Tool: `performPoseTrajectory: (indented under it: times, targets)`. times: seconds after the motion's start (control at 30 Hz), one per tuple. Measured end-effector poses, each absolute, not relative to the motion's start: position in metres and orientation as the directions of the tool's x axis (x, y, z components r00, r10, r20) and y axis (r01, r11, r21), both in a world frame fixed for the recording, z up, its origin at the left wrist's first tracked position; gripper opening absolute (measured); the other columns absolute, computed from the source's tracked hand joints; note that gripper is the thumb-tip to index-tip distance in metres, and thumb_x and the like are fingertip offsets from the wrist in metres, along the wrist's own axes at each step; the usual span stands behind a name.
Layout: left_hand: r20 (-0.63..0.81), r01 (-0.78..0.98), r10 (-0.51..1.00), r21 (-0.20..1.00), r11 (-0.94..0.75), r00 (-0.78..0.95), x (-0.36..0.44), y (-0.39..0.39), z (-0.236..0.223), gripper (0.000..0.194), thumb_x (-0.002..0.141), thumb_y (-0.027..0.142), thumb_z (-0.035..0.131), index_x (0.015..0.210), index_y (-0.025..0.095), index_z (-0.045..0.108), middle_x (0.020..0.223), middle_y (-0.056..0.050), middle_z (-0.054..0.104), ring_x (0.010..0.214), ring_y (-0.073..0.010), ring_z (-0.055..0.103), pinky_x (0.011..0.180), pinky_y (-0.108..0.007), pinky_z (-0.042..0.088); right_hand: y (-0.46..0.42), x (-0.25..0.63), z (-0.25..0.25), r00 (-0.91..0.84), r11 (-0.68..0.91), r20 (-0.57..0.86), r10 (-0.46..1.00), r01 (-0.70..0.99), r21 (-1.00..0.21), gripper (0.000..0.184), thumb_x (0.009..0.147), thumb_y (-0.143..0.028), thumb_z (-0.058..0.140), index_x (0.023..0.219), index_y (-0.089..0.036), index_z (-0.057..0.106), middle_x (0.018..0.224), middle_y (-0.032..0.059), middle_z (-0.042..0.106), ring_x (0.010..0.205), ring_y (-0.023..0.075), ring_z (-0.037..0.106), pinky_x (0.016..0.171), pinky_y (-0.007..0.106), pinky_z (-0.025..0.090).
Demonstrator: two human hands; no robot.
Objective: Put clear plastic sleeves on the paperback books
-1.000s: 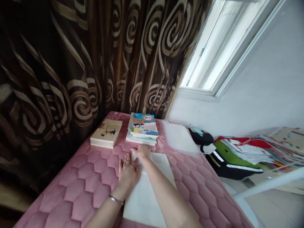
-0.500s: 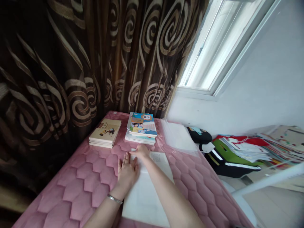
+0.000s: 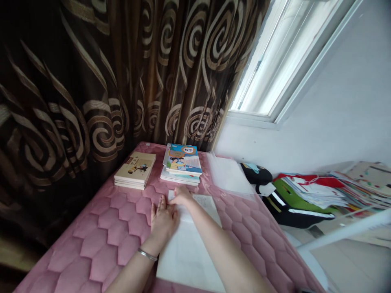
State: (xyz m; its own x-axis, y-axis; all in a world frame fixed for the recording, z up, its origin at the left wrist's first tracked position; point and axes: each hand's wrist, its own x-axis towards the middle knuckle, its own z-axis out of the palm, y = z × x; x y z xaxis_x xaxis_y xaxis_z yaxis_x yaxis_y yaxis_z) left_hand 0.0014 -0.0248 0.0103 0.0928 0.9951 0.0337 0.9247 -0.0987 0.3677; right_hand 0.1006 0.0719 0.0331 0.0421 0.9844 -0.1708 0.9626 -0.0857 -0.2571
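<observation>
A whitish printed sheet or open booklet (image 3: 189, 256) lies lengthwise on the pink quilted mattress, with small text at its far end and a paler band across its middle. My left hand (image 3: 164, 221) rests flat along its left edge, fingers spread and pointing away, a silver bangle on the wrist. Over the far left corner is my right hand (image 3: 182, 197), its fingers curled and the forefinger and thumb pressed down close to my left fingertips. Whatever those fingers may pinch is hidden. My right forearm covers part of the sheet.
Beyond my hands, a stack of beige books (image 3: 136, 171) stands at the left and textbooks with a blue top cover (image 3: 183, 158) in the middle. Clear plastic sheets (image 3: 229, 175) lie to the right. Past the mattress (image 3: 91, 244) edge sits a green and black bag (image 3: 293, 199) with papers on it.
My right hand has slid slightly toward me and right along the sheet's left edge, its forefinger drawn in. The left hand stays nearly in place.
</observation>
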Motion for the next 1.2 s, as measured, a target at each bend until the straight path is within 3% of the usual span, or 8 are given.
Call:
performPoseTrajectory:
  times: [0.07,0.3,0.53,0.67,0.83,1.0,1.1,1.2]
  targets:
    - [0.027,0.926,0.995,0.367,-0.095,0.091,0.002,-0.025,0.012,0.045,0.09,0.035,0.036,0.13,0.025,0.053,0.151,-0.009,0.029,0.139,-0.0238,0.028,0.113,-0.05,0.013,0.072,0.1,0.033,0.045,-0.087,-0.168,0.985,0.963,-0.256,0.042,0.046,-0.047,0.083,0.079,-0.025,0.07,0.1,0.0054,0.07,0.103,0.0272,0.059,0.084,0.036,0.043]
    - [0.034,0.923,0.995,0.371,-0.1,0.095,0.001,-0.026,0.014,0.046,0.09,0.036,0.037,0.134,0.03,0.048,0.152,-0.008,0.028,0.139,-0.0241,0.028,0.113,-0.05,0.014,0.074,0.098,0.025,0.117,-0.117,-0.019,0.993,0.95,-0.29,0.031,0.084,-0.046,0.054,0.09,-0.02,0.07,0.101,0.0109,0.07,0.102,0.0258,0.06,0.085,0.036,0.04]
    - [0.048,0.926,0.994,0.363,-0.105,0.093,0.001,-0.025,0.013,0.045,0.089,0.035,0.038,0.132,0.029,0.051,0.15,-0.006,0.033,0.139,-0.0251,0.028,0.113,-0.051,0.016,0.051,0.146,0.022,0.076,-0.084,-0.036,0.996,0.926,-0.367,0.017,0.07,-0.041,0.07,0.078,-0.025,0.07,0.087,-0.0018,0.073,0.088,0.0174,0.063,0.072,0.023,0.04]
    - [0.053,0.929,0.994,0.356,-0.104,0.091,0.002,-0.026,0.015,0.045,0.089,0.034,0.038,0.131,0.029,0.052,0.149,-0.005,0.034,0.138,-0.025,0.03,0.113,-0.051,0.017,0.021,0.211,0.02,0.18,-0.187,-0.053,0.982,0.902,-0.389,0.02,0.071,-0.043,0.068,0.067,-0.024,0.068,0.074,-0.0027,0.071,0.08,0.0172,0.064,0.069,0.024,0.039]
    - [0.116,0.942,0.988,0.306,-0.134,0.103,0.002,-0.028,0.015,0.043,0.089,0.034,0.039,0.129,0.027,0.054,0.148,-0.007,0.037,0.136,-0.0264,0.033,0.112,-0.051,0.021,-0.003,0.26,0.013,0.306,-0.29,-0.031,0.952,0.859,-0.422,0.022,0.076,-0.043,0.061,0.07,-0.023,0.067,0.079,-0.0005,0.071,0.082,0.0175,0.064,0.065,0.024,0.038]
    - [0.2,0.97,0.975,0.198,-0.14,0.099,0.01,-0.031,0.021,0.041,0.088,0.027,0.04,0.123,0.025,0.059,0.151,-0.008,0.031,0.139,-0.0299,0.026,0.112,-0.06,0.003,-0.004,0.261,0.007,0.339,-0.313,-0.021,0.941,0.842,-0.44,0.023,0.073,-0.047,0.063,0.07,-0.025,0.068,0.085,0.0,0.071,0.089,0.0208,0.063,0.067,0.027,0.038]
    - [0.113,0.949,0.961,0.165,-0.267,0.251,0.033,-0.031,0.028,0.047,0.086,0.014,0.034,0.126,0.024,0.056,0.152,-0.006,0.028,0.14,-0.025,0.024,0.114,-0.055,0.004,-0.002,0.26,0.007,0.337,-0.31,-0.021,0.941,0.837,-0.451,0.023,0.072,-0.047,0.064,0.068,-0.024,0.067,0.084,-0.0001,0.071,0.088,0.0209,0.063,0.066,0.027,0.037]
    - [0.004,0.849,0.879,0.259,-0.461,0.477,0.067,-0.028,0.032,0.047,0.087,0.022,0.038,0.132,0.025,0.05,0.152,-0.005,0.029,0.141,-0.0231,0.024,0.114,-0.05,0.017,-0.002,0.262,0.006,0.328,-0.296,-0.013,0.945,0.836,-0.463,0.023,0.072,-0.046,0.063,0.069,-0.023,0.067,0.08,0.0002,0.071,0.084,0.0196,0.063,0.065,0.026,0.038]
